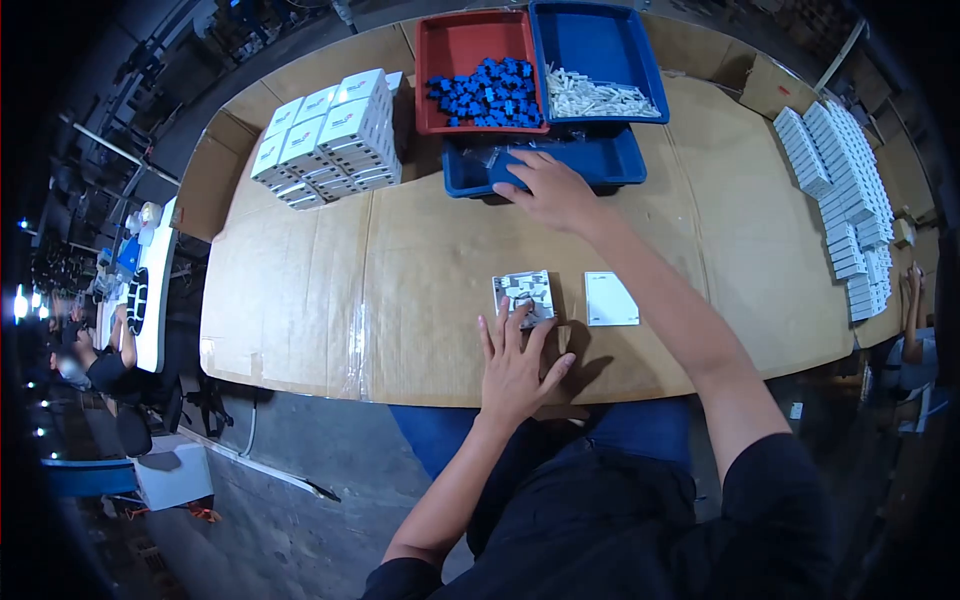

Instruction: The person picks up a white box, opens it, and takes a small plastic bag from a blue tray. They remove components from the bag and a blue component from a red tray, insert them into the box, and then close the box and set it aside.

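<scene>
My left hand (518, 368) lies with spread fingers on the near part of a small square white housing (530, 287) with grey patterned parts inside. To its right, a flat white square panel (611, 299) with small dark marks rests on the cardboard, touched by neither hand. My right hand (550, 190) is stretched out over the front edge of the low blue tray (615, 165), its fingers apart and nothing visible in them. Some clear, shiny pieces (487, 157) lie in that tray near my fingertips; their kind is too small to tell.
Behind stand a red tray (480, 40) of blue plastic pieces (490, 95) and a blue tray (595, 40) of white slim pieces (600, 97). Stacked white boxes (330, 140) stand at left, rows of white units (845, 190) at right. Other people are at both sides.
</scene>
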Demonstrator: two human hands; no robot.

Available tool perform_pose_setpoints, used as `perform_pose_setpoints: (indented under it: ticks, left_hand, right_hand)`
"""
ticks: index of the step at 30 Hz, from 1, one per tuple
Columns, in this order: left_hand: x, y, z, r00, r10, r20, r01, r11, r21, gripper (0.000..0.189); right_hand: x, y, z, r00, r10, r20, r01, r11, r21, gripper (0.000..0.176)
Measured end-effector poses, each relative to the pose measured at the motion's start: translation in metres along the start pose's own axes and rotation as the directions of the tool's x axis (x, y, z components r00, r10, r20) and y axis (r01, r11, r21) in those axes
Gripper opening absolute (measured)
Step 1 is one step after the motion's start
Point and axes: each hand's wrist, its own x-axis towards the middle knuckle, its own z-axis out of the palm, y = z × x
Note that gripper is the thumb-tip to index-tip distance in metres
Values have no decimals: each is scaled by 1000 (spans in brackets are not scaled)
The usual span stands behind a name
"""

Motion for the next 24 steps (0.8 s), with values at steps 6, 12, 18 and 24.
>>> perform_pose_setpoints:
  ticks: [6,12,18,24]
  left_hand:
    - [-2,-7,7,997,-8,-71,7,1000,-19,64]
    - [-1,-7,4,993,-8,-120,0,998,-60,61]
    - [-3,-8,4,986,-7,-169,-17,989,-144,57]
    - [0,-16,1,917,-159,-366,-31,886,-462,37]
  right_hand:
    - [67,6,19,924,176,340,-151,984,-98,89]
    - [66,10,24,941,198,276,-182,980,-84,83]
    - [33,36,12,984,53,-169,2,951,310,34]
    - [-50,-13,-58,958,285,-39,-65,347,936,29]
